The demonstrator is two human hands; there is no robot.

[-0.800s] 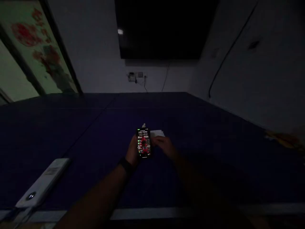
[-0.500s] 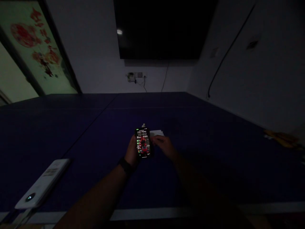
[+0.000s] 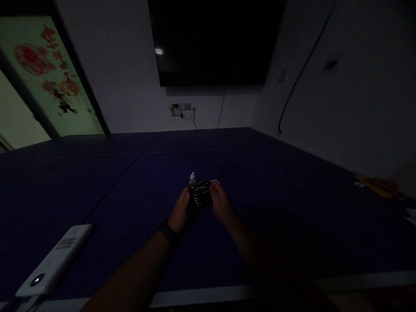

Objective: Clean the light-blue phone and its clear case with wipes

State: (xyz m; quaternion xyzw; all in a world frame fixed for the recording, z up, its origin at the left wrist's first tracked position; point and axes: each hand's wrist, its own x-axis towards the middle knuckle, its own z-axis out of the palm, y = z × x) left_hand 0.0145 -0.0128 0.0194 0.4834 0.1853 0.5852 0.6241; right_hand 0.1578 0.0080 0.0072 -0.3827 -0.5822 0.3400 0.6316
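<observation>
A smartphone (image 3: 202, 197) with a dim, mostly dark screen is held between both hands over the blue table (image 3: 136, 242). My left hand (image 3: 180, 212) grips its left side, the thumb along the edge; a dark watch band circles that wrist. On the opposite side my right hand (image 3: 221, 201) is closed on the phone's right edge, its thumb at the upper corner. Just behind the phone stands a small bottle with a white cap (image 3: 192, 176), its lower part hidden. A bit of something white (image 3: 214, 181), perhaps paper, shows beyond the right thumb.
At the near left lies a white power bank (image 3: 55, 260) with a round display and a cable. A yellow-brown cloth-like item (image 3: 378, 186) rests by the right wall. Ahead, a large dark television (image 3: 214, 43) hangs above wall sockets (image 3: 183, 107) with hanging cords.
My right hand has come onto the phone's right edge. The phone has tilted from upright to a flatter, sideways-looking pose, and its bright lock screen has turned darker. The view has shifted slightly.
</observation>
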